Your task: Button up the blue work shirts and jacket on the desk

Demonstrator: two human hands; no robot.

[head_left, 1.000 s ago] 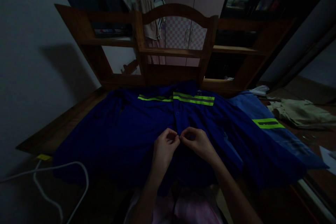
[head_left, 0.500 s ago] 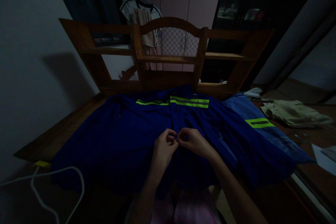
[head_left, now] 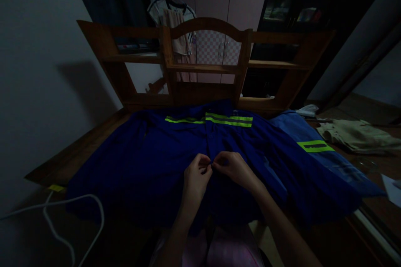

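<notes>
A dark blue work jacket (head_left: 163, 146) with yellow-green reflective strips (head_left: 229, 119) lies spread out, front side up, its collar toward the wooden shelf. My left hand (head_left: 197, 175) pinches the front placket at the middle of the jacket. Opposite it, my right hand (head_left: 233, 167) pinches the same placket edge, and the fingertips of both hands meet there. Whatever small part of the placket sits between the fingertips, perhaps a button, is hidden. Higher up the placket a small button (head_left: 210, 136) shows faintly.
A wooden shelf unit (head_left: 203, 69) stands behind the jacket. Lighter blue cloth (head_left: 290, 123) lies under the right sleeve. To the right are folded beige cloth (head_left: 360, 133) and white paper (head_left: 391, 190). A white cable (head_left: 90, 196) loops at lower left. The room is dim.
The view has shifted slightly, so the scene sits a little further right. Both hands stay at the placket, with fingertips now a bit closer together.
</notes>
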